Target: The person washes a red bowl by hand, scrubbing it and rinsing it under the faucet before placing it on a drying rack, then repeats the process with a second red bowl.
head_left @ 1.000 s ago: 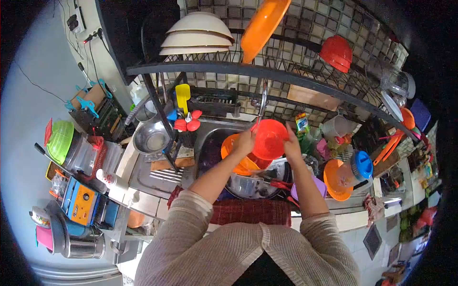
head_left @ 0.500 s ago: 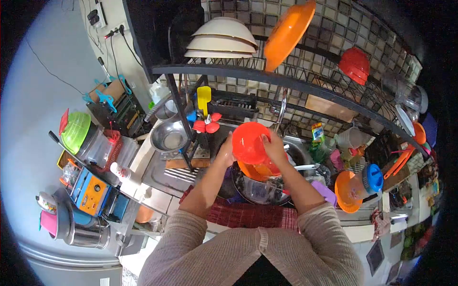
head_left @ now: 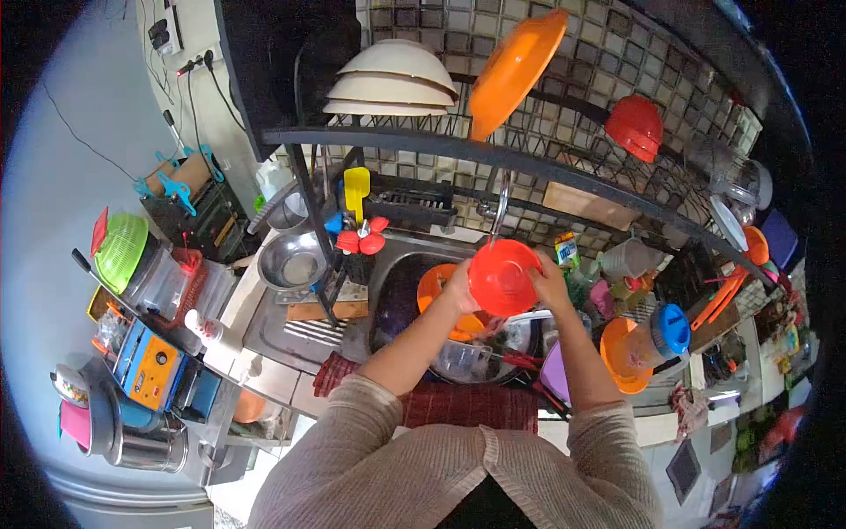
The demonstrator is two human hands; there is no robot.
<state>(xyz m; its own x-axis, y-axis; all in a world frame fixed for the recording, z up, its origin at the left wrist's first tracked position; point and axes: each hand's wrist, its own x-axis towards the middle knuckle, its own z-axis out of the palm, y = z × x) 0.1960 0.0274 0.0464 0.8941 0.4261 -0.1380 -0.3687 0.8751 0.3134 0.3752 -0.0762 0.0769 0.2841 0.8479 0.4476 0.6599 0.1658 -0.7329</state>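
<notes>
A round red bowl (head_left: 504,280) is held between both hands above the sink, its inside facing up toward the camera. My left hand (head_left: 460,291) grips the bowl's left side, and my right hand (head_left: 552,284) has its right rim, the thumb over the edge. Just behind the bowl comes down the metal faucet (head_left: 503,207), with what looks like water at its mouth. Below the hands, an orange bowl (head_left: 434,284) and other dishes lie in the sink (head_left: 388,291), partly hidden by the arms and the red bowl.
A black dish rack (head_left: 397,141) arches over the sink, holding cream bowls (head_left: 397,88), an orange plate (head_left: 515,75) and red bowls (head_left: 634,128). On the left are a metal bowl (head_left: 293,262) and a utensil holder. A blue-lidded pitcher (head_left: 661,339) and purple item (head_left: 555,372) stand right.
Both hands have moved the red bowl right and slightly down in view, under the faucet. Its open inside now shows. The view has shifted, and more of the orange bowl in the sink is visible.
</notes>
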